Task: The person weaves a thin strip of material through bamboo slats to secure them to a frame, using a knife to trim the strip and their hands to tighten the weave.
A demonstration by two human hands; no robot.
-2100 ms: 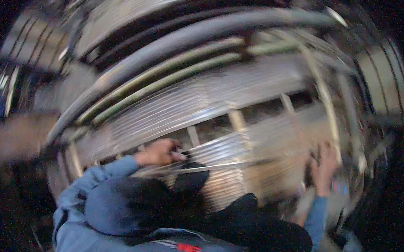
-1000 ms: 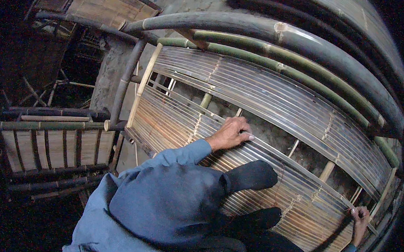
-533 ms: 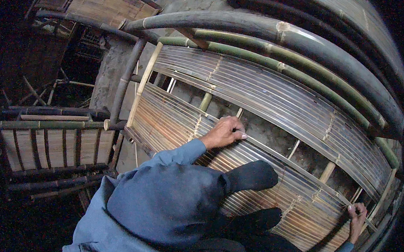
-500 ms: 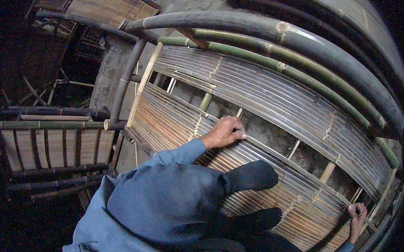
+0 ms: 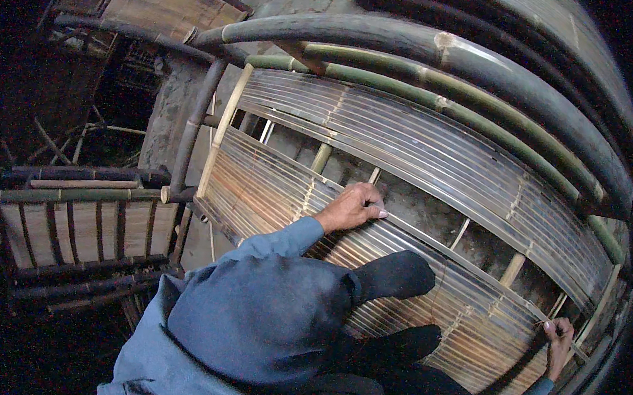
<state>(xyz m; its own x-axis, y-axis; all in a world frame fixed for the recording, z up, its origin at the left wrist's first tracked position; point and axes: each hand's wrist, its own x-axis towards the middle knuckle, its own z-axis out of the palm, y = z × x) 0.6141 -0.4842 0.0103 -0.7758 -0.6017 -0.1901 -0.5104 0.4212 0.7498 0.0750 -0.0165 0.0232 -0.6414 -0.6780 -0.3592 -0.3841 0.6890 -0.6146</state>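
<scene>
Two slat panels lie ahead of us, a far panel (image 5: 419,153) and a near panel (image 5: 260,184), with a long gap between. Beyond them we count one thick dark pole (image 5: 282,30) and two green poles (image 5: 381,62). One strip (image 5: 436,242) lies along the near panel's gap-side edge, its long axis slanting down to the right. Both our hands are on it, so neither is nearer: from the left hand (image 5: 361,205) it runs rightward to the right hand (image 5: 558,346). Our two feet (image 5: 398,275) rest on the near panel. The left thumb and fingertips pinch the strip; the right ones seem to pinch it too, though small to see. We count at least five crosspieces (image 5: 513,268) in the gap.
</scene>
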